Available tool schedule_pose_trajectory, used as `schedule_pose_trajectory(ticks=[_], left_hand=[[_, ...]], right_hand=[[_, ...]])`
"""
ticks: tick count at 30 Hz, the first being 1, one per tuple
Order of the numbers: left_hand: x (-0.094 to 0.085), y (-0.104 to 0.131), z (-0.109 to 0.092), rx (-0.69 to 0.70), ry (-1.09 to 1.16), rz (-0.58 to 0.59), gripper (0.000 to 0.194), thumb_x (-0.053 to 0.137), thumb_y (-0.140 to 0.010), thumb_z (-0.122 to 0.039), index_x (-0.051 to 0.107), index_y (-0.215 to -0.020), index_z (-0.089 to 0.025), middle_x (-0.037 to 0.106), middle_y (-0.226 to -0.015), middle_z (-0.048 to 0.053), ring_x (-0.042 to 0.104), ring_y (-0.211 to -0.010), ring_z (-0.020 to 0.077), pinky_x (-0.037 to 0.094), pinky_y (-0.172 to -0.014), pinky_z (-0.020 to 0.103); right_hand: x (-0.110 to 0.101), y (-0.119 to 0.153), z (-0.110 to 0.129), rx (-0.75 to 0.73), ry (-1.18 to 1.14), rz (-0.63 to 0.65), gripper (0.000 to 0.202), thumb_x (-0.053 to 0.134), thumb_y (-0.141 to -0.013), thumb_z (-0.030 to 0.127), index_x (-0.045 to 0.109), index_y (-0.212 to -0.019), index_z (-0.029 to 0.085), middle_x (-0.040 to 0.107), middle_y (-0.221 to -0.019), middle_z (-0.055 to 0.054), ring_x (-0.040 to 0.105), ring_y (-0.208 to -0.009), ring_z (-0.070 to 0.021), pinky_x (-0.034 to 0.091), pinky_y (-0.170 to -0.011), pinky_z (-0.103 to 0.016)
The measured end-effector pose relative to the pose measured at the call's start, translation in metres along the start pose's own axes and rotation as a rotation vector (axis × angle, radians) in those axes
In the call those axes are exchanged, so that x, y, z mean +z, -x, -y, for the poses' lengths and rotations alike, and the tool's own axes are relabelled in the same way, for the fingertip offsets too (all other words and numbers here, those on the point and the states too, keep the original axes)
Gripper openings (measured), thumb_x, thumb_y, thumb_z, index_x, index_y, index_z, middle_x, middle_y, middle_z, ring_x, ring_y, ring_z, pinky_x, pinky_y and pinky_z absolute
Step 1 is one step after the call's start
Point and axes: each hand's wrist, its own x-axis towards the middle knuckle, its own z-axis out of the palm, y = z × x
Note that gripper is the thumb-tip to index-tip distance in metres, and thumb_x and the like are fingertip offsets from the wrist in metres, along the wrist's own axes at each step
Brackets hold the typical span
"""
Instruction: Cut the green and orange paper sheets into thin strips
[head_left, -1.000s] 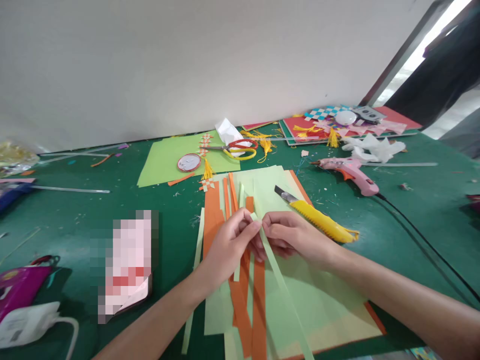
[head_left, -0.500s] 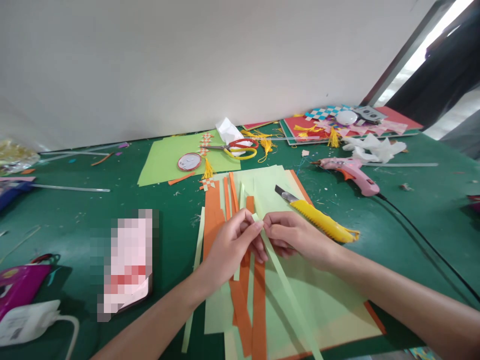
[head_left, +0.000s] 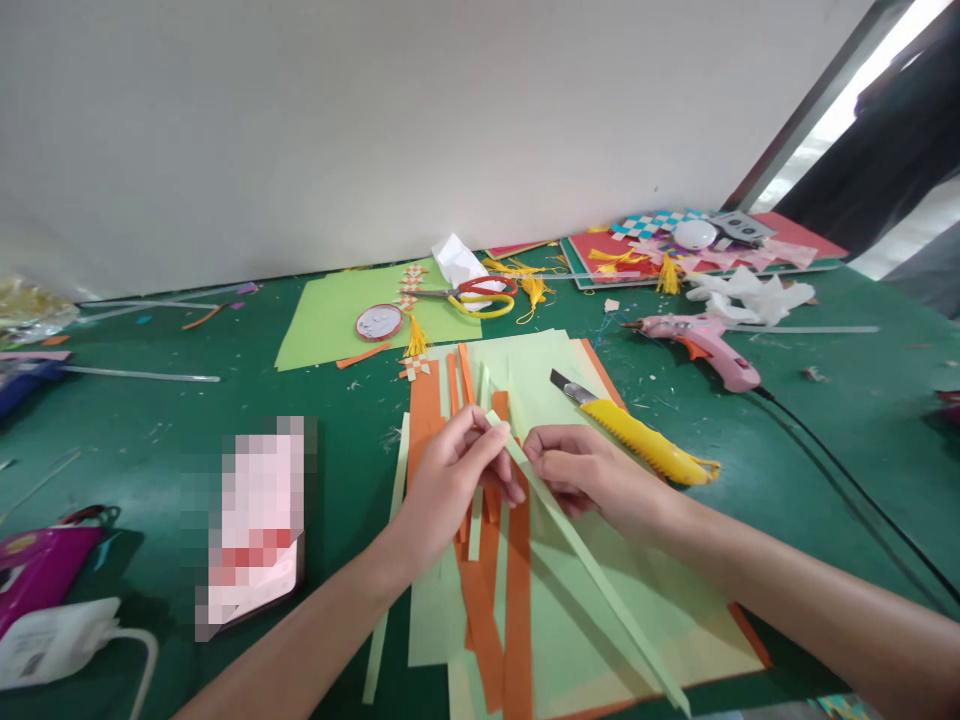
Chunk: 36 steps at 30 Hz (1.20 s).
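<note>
A long pale green paper strip slants from near my fingers down to the lower right. My left hand pinches it close to its upper end, thumb on top. Curled at the strip's edge, a little below that, is my right hand, its thumb and forefinger closed on the strip; the exact grip is partly hidden. Beneath both hands lie pale green paper sheets and orange paper strips. A yellow utility knife, blade out, rests on the sheets just beyond my right hand.
Red-and-yellow scissors lie on a green sheet at the back. A pink glue gun with a black cord sits to the right. A blurred-out phone lies left, a white plug at lower left.
My left hand has shifted slightly left with the strip's upper end, away from my right hand. The strip's lower end has swung to the right.
</note>
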Motion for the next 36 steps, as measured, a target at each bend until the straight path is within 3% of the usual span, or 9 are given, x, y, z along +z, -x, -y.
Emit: schedule_pose_trajectory(ticks=[3, 7, 14, 18, 22, 25, 28, 32, 36], left_hand=[[-0.0015, -0.0007, -0.0014, 0.021, 0.032, -0.028, 0.027, 0.053, -0.095, -0.032, 0.043, -0.073, -0.019, 0.053, -0.060, -0.006, 0.061, -0.053, 0.0093, 0.049, -0.053, 0.019], [-0.0023, -0.0016, -0.0023, 0.038, 0.055, -0.062, 0.026, 0.053, -0.095, -0.030, 0.044, -0.074, -0.019, 0.055, -0.060, -0.007, 0.061, -0.055, 0.0087, 0.050, -0.058, 0.019], [0.0044, 0.0031, 0.0000, -0.032, -0.120, 0.087, 0.025, 0.058, -0.091, -0.038, 0.054, -0.079, -0.017, 0.063, -0.065, -0.001, 0.065, -0.060, 0.0122, 0.049, -0.055, 0.019], [0.0052, 0.0049, -0.0008, -0.031, -0.178, 0.037, 0.025, 0.060, -0.090, -0.038, 0.056, -0.079, -0.016, 0.063, -0.064, 0.000, 0.063, -0.058, 0.0113, 0.049, -0.056, 0.020], [0.0004, 0.0025, -0.0025, -0.009, -0.186, -0.029, 0.027, 0.059, -0.090, -0.040, 0.056, -0.077, -0.017, 0.061, -0.065, -0.001, 0.062, -0.060, 0.0123, 0.048, -0.054, 0.020], [-0.0017, 0.0013, -0.0015, -0.015, -0.155, -0.054, 0.030, 0.058, -0.090, -0.043, 0.054, -0.075, -0.018, 0.060, -0.065, -0.001, 0.063, -0.059, 0.0130, 0.047, -0.052, 0.021], [-0.0004, 0.0020, 0.0010, -0.038, -0.144, -0.020, 0.029, 0.056, -0.091, -0.044, 0.054, -0.078, -0.018, 0.061, -0.065, -0.001, 0.063, -0.058, 0.0135, 0.046, -0.050, 0.021], [0.0044, 0.0045, 0.0037, -0.035, -0.174, 0.082, 0.027, 0.057, -0.090, -0.041, 0.055, -0.077, -0.018, 0.063, -0.065, 0.000, 0.064, -0.062, 0.0137, 0.051, -0.062, 0.023], [0.0060, 0.0059, 0.0014, -0.014, -0.202, 0.038, 0.030, 0.056, -0.091, -0.041, 0.054, -0.072, -0.018, 0.061, -0.063, -0.001, 0.063, -0.063, 0.0136, 0.050, -0.063, 0.023]], right_hand=[[-0.0001, 0.0002, 0.0021, 0.003, 0.018, -0.021, 0.012, 0.048, -0.077, 0.020, 0.046, -0.065, 0.019, 0.040, -0.053, 0.006, 0.035, -0.046, -0.0067, 0.026, -0.044, -0.022], [-0.0007, 0.0003, 0.0027, 0.000, 0.018, -0.034, 0.011, 0.049, -0.077, 0.021, 0.046, -0.066, 0.019, 0.037, -0.053, 0.006, 0.035, -0.046, -0.0068, 0.026, -0.044, -0.022], [-0.0005, 0.0006, 0.0036, -0.005, 0.021, -0.027, 0.010, 0.048, -0.080, 0.022, 0.049, -0.070, 0.018, 0.055, -0.061, 0.000, 0.042, -0.051, -0.0088, 0.027, -0.046, -0.024], [0.0000, -0.0001, 0.0046, -0.003, 0.007, -0.004, 0.010, 0.049, -0.080, 0.023, 0.050, -0.072, 0.018, 0.059, -0.065, -0.002, 0.042, -0.050, -0.0088, 0.028, -0.045, -0.024], [-0.0010, -0.0002, 0.0038, 0.010, 0.011, 0.000, 0.010, 0.049, -0.078, 0.021, 0.048, -0.068, 0.018, 0.053, -0.062, 0.002, 0.037, -0.047, -0.0068, 0.028, -0.045, -0.023], [-0.0018, 0.0000, 0.0039, 0.024, 0.007, 0.017, 0.011, 0.049, -0.076, 0.021, 0.046, -0.066, 0.018, 0.058, -0.071, -0.001, 0.038, -0.047, -0.0060, 0.028, -0.045, -0.023], [-0.0017, 0.0001, 0.0046, 0.015, 0.008, 0.014, 0.011, 0.048, -0.077, 0.021, 0.046, -0.067, 0.018, 0.061, -0.073, -0.002, 0.038, -0.047, -0.0063, 0.027, -0.045, -0.024], [-0.0006, 0.0002, 0.0046, 0.005, 0.012, -0.002, 0.011, 0.048, -0.081, 0.024, 0.048, -0.071, 0.019, 0.060, -0.066, -0.002, 0.043, -0.051, -0.0093, 0.026, -0.046, -0.024], [0.0002, 0.0002, 0.0050, 0.005, 0.008, 0.008, 0.010, 0.049, -0.080, 0.023, 0.049, -0.072, 0.018, 0.059, -0.067, -0.002, 0.042, -0.051, -0.0088, 0.027, -0.046, -0.024]])
